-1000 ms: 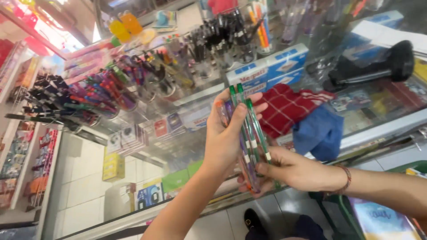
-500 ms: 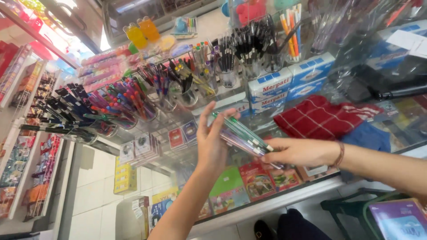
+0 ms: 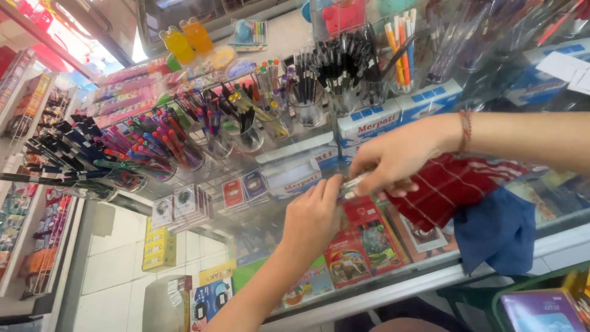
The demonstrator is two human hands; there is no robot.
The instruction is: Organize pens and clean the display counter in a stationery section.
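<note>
Here, both hands meet over the glass counter [image 3: 289, 154]: the right hand [image 3: 399, 157] pinches a bundle of pens [image 3: 351, 184], and the left hand [image 3: 313, 218] closes on its near end. A loose pinch could probably let pens slide onto the counter by the red cloth [image 3: 455, 184].

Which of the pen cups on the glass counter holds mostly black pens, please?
The clear cup in the back row near the blue-and-white boxes; its pens are nearly all black, unlike the multicoloured ones to its left.
</note>
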